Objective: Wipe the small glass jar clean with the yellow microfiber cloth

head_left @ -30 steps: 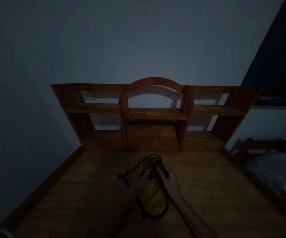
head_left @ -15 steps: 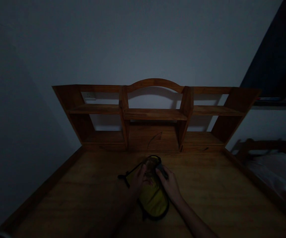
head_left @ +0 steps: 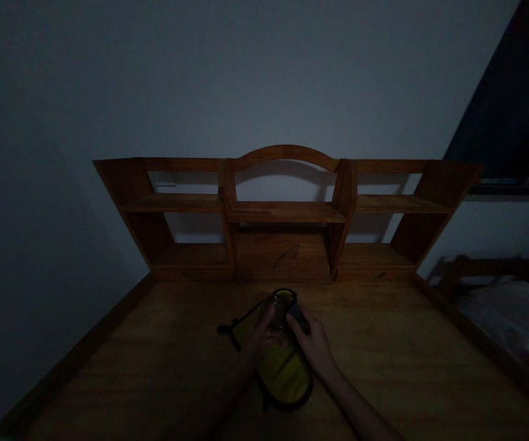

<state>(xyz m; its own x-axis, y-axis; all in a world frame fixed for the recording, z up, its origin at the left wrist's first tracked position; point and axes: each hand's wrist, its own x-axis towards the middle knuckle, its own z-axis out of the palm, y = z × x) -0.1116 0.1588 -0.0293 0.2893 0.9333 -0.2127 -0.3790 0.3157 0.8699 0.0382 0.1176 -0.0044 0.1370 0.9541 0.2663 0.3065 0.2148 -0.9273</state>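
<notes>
A yellow pouch with black edging (head_left: 287, 376) lies opened out on the wooden desk under both hands. My left hand (head_left: 261, 334) is closed at the pouch's far part, round a clear, shiny thing (head_left: 279, 304) whose kind the dim light hides. Opposite it, my right hand (head_left: 311, 340) grips a small dark grey-blue thing (head_left: 294, 311) between thumb and fingers, close against the clear thing. A black tab (head_left: 225, 329) sticks out from the pouch's left side.
Behind the hands a wooden shelf unit (head_left: 287, 212) stands along the desk's back edge, against a pale wall. Raised wooden rims edge the desk (head_left: 384, 361) left and right. Beyond the right rim lies pale bedding (head_left: 512, 318).
Both hands stay at the same place on the pouch; the fingers and the clear thing have shifted only slightly. The view has moved a little.
</notes>
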